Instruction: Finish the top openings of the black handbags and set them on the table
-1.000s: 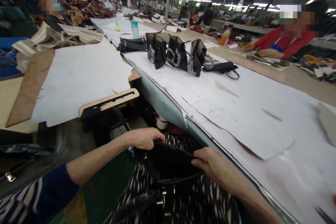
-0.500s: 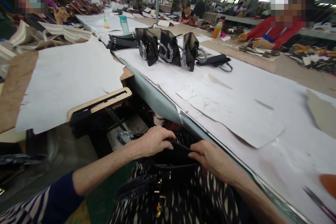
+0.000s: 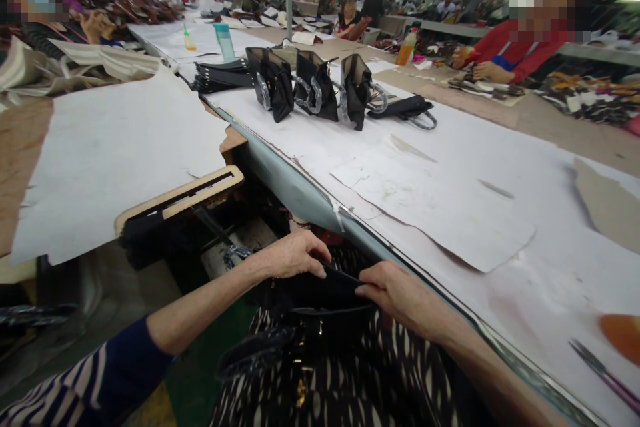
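factory hall, long paper-covered table (image 3: 450,167). black handbag (image 3: 325,287) on the lap, just below the table edge. left hand (image 3: 293,255) clenched on its near-left rim; right hand (image 3: 395,290) gripping the right rim. on the table beyond: three upright black bags (image 3: 313,87), teal bottle (image 3: 225,41). a worker's red sleeve (image 3: 505,50) far right.

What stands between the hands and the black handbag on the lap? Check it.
Nothing visible does. The left hand and the right hand both already grip the top edge of the black handbag, below the table edge.
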The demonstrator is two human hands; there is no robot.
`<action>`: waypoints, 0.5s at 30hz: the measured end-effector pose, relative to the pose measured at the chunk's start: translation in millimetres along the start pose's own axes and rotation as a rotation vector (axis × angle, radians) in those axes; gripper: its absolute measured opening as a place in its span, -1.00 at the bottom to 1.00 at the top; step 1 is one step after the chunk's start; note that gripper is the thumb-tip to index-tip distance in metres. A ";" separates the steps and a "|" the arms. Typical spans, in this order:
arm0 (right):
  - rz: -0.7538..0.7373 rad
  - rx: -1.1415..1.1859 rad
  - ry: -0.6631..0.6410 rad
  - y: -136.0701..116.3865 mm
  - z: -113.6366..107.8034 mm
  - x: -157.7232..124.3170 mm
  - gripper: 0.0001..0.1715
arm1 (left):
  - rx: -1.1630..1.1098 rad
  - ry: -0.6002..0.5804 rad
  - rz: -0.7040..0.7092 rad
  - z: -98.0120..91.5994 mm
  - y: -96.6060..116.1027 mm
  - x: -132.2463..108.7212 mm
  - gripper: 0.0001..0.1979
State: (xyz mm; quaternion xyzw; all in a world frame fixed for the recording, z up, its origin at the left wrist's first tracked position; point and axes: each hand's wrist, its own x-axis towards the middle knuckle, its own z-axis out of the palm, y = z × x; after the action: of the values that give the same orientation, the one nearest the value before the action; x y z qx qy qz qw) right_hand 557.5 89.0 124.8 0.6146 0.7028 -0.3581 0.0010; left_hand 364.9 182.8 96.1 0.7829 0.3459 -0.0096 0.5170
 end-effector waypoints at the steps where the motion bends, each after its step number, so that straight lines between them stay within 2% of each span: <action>1: -0.001 0.000 -0.003 0.8 0.0 0.5 -0.65 | -0.007 -0.004 0.006 -0.1 -0.6 1.0 -0.74; 9: -0.004 0.018 -0.016 8.5 1.7 6.9 -0.67 | -0.032 -0.030 0.021 -0.3 -3.4 7.9 -0.78; 15: -0.048 0.055 -0.034 19.6 -1.6 2.6 -0.67 | -0.046 -0.066 -0.003 4.8 3.7 3.6 -0.81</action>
State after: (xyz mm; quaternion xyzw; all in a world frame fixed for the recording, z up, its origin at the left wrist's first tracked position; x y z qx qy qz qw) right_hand 574.5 91.9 115.0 0.5913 0.7070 -0.3879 -0.0125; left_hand 371.3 179.9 95.6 0.7695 0.3300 -0.0285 0.5461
